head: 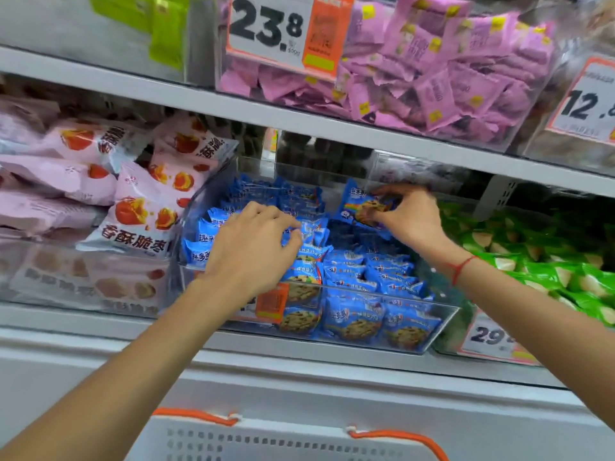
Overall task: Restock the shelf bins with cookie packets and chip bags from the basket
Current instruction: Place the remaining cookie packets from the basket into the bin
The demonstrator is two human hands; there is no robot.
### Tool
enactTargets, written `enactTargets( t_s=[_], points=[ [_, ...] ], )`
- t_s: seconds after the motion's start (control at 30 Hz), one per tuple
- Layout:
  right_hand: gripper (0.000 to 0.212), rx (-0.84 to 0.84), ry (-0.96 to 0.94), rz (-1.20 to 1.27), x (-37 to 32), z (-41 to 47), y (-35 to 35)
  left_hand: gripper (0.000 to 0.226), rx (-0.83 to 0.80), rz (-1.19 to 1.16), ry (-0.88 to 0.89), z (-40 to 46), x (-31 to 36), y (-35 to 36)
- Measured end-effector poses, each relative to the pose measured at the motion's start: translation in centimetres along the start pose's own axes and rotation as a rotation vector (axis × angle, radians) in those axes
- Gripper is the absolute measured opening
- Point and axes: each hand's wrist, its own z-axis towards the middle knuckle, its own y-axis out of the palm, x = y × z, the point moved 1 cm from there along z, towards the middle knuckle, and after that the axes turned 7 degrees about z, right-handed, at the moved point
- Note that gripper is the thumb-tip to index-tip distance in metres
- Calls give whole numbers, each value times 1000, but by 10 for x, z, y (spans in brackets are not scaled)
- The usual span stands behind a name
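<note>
A clear plastic shelf bin (442, 316) on the middle shelf holds several blue cookie packets (352, 324). My left hand (253, 247) reaches into the bin's left half, with fingers curled round a blue packet (311, 229) in the pile. My right hand (411, 216) is over the bin's back right and pinches one blue cookie packet (354, 207), held tilted above the others. The white basket (266, 442) with orange handles shows at the bottom edge; its contents are hidden.
Left of the bin lie pink-and-white snack bags (139, 211). Green packets (545, 264) fill the bin to the right. The shelf above carries a bin of pink packets (432, 71) with a price tag (276, 28). A white ledge runs below the shelf.
</note>
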Motion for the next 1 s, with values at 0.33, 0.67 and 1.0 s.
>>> enactTargets(
  t_s=[0.33,0.67,1.0],
  points=[
    [15,-130,-100,-202,30,67,76,37,18,-1,-12,-1,-2,3],
    [25,-155,-384,-495,39,76,82,38,16,9,-28,-1,1,2],
    [18,-39,-333,-360,39,70,80,38,25,-8,-30,-2,1,2]
  ],
)
